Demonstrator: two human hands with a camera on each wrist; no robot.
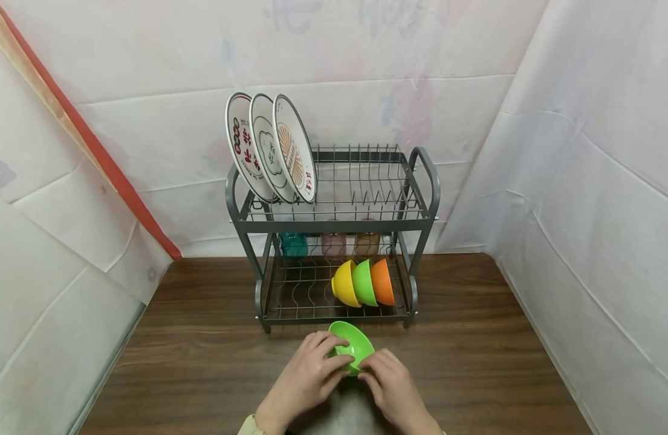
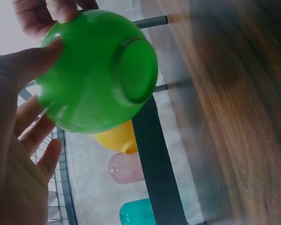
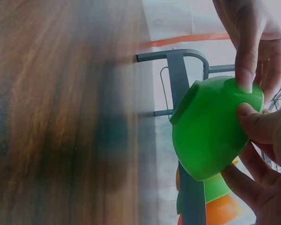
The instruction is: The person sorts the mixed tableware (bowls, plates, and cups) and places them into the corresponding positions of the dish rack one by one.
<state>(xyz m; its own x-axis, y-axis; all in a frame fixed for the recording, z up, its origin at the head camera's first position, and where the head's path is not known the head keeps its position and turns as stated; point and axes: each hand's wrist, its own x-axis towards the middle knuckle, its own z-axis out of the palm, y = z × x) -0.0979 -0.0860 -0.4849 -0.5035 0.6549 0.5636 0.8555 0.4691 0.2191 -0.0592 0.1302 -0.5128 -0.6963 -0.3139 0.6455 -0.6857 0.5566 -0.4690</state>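
Note:
A green bowl is held tilted between both hands in front of the rack, its inside facing up in the head view. My left hand grips the bowl's left rim, fingers over the inside and thumb on the outer wall. At the near right rim, my right hand pinches the bowl between thumb and fingers. The left wrist view shows the bowl's round foot pointing toward the wooden table. From the right wrist, the bowl's smooth outer side shows below both thumbs.
A dark two-tier dish rack stands behind the hands. Three patterned plates lean upright on its top left. Below, a yellow bowl, another green bowl and an orange bowl stand on edge, with teal, pink and brown cups behind.

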